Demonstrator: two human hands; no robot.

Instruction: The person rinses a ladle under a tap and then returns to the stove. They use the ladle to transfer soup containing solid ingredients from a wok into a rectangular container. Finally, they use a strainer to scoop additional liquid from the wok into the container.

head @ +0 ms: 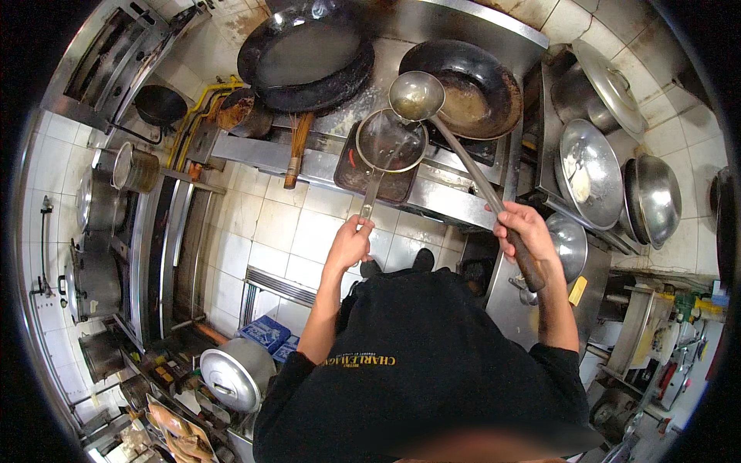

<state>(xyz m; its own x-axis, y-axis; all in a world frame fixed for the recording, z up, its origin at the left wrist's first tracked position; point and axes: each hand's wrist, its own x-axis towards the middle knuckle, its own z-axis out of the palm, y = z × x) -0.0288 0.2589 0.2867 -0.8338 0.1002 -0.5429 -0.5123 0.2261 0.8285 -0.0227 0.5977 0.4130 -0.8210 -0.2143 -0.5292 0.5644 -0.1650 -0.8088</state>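
Note:
My left hand (pixel 350 243) grips the metal handle of a round fine-mesh strainer (pixel 392 142). The strainer is over a dark, shallow rectangular tray (pixel 346 176) at the stove's front edge, and a small red piece (pixel 351 157) shows at the tray's left. In my right hand (pixel 525 230) is the long handle of a metal ladle (pixel 417 95). The ladle's bowl overlaps the strainer's far rim in view; whether they touch I cannot tell. Behind and to the right sits a dark wok (pixel 466 104) on the stove, its bottom brownish and shiny.
Stacked large woks (pixel 310 55) stand at the stove's back left, with a bamboo wok brush (pixel 295 153) near the front edge. Metal bowls (pixel 591 191) crowd the right side. A lidded pot (pixel 231 379) stands at lower left. Yellow pipes (pixel 188 124) run left of the stove.

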